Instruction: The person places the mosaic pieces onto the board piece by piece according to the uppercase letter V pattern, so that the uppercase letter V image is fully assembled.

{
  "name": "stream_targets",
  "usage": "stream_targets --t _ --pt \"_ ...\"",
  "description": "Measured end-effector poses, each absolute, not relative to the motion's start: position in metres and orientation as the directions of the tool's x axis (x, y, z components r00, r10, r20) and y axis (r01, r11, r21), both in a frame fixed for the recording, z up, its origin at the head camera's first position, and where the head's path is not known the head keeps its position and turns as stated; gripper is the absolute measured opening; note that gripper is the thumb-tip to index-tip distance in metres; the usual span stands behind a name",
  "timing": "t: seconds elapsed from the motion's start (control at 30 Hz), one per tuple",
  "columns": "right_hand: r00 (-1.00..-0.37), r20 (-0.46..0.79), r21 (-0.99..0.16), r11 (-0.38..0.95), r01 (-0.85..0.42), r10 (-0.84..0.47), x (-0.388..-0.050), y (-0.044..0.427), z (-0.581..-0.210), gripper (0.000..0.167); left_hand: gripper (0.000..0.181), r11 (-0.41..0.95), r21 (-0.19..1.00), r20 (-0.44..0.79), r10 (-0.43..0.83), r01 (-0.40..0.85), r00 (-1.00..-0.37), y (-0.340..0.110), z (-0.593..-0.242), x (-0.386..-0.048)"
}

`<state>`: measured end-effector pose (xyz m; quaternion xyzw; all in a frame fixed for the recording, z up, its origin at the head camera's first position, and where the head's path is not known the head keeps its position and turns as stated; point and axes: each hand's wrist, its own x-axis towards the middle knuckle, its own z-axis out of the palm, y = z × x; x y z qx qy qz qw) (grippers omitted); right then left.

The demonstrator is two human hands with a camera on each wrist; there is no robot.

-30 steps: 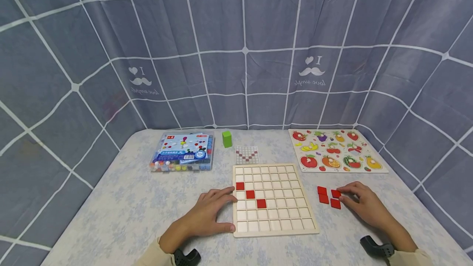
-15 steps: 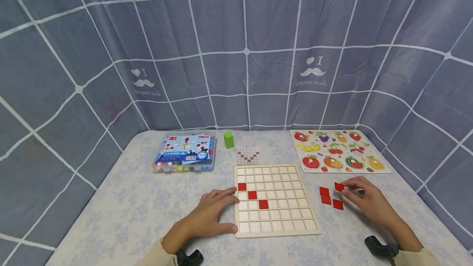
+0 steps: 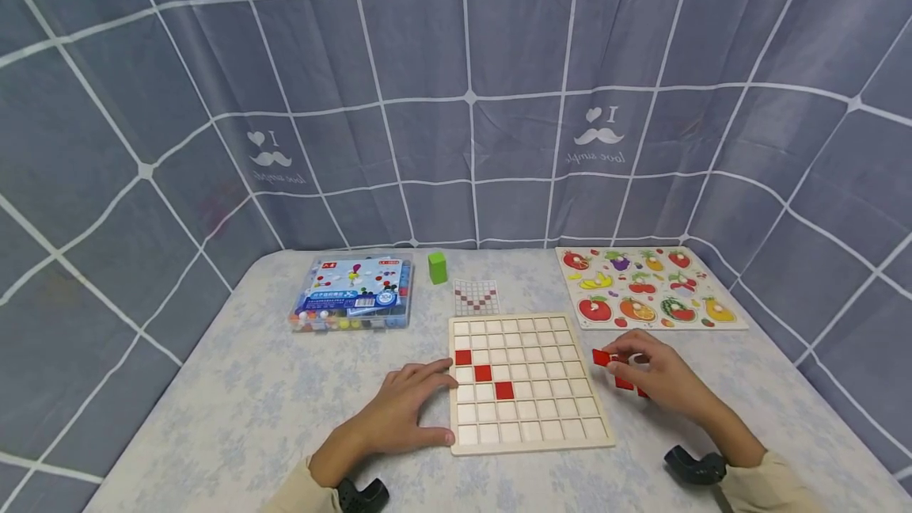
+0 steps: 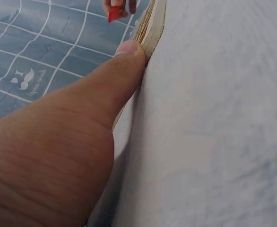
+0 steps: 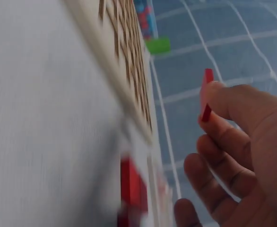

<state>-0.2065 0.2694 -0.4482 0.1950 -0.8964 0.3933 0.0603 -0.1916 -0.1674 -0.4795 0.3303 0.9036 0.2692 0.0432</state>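
Observation:
A light wooden grid board (image 3: pixel 541 410) lies on the table, with three red square tiles lying in a diagonal in its left cells, one of them the lowest tile (image 3: pixel 504 390). My left hand (image 3: pixel 399 414) rests at the board's left edge, thumb and fingertips touching the rim; the left wrist view shows the thumb (image 4: pixel 115 71) against that edge. Just off the board's right side, my right hand (image 3: pixel 659 378) pinches a red tile (image 5: pixel 206 94) between thumb and fingertip, raised above the table. Beneath this hand lie several more red tiles (image 3: pixel 623 383), partly hidden by it.
Behind the board lies a small pattern card (image 3: pixel 476 298) with a red V of squares. A green block (image 3: pixel 438 267) stands beside it. At back left is a clear plastic box (image 3: pixel 351 291) of colourful parts; at back right, a fruit puzzle board (image 3: pixel 650 289).
My right hand has lifted one red tile from the loose group and moved left with it, toward the board. My left hand stays at the board's edge.

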Motion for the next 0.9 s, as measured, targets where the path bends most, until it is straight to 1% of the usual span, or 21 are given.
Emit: stream_targets --t 0.1,0.23,0.33,0.47,0.67,0.77,0.9 --pt "-0.884 0.262 -0.702 0.551 -0.450 -0.388 -0.208 0.252 -0.449 0.017 0.065 0.643 0.512 0.091 0.619 0.569 -0.781 -0.167 -0.480 -0.192" --pt "-0.821 0.257 -0.726 0.459 -0.512 -0.510 -0.211 0.227 -0.451 0.016 0.066 0.652 0.504 0.088 0.613 0.566 -0.785 -0.166 -0.479 -0.191" --pt "-0.786 0.232 -0.754 0.404 -0.518 -0.573 -0.212 0.209 -0.451 0.016 0.066 0.660 0.497 0.089 0.607 0.563 -0.790 -0.165 -0.478 -0.191" --pt "-0.773 0.190 -0.784 0.380 -0.491 -0.606 -0.211 0.192 -0.450 0.016 0.067 0.664 0.494 0.090 0.603 0.562 -0.792 -0.165 -0.477 -0.191" --pt "-0.773 0.167 -0.766 0.413 -0.492 -0.612 -0.208 0.177 -0.455 0.014 0.068 0.665 0.482 0.107 0.601 0.570 -0.792 -0.165 -0.478 -0.193" --pt "-0.777 0.150 -0.717 0.474 -0.511 -0.611 -0.206 0.173 -0.462 0.013 0.068 0.664 0.485 0.113 0.598 0.569 -0.794 -0.166 -0.479 -0.192" --pt "-0.783 0.149 -0.626 0.555 -0.547 -0.604 -0.202 0.172 -0.469 0.016 0.067 0.657 0.492 0.122 0.598 0.572 -0.792 -0.165 -0.482 -0.191"
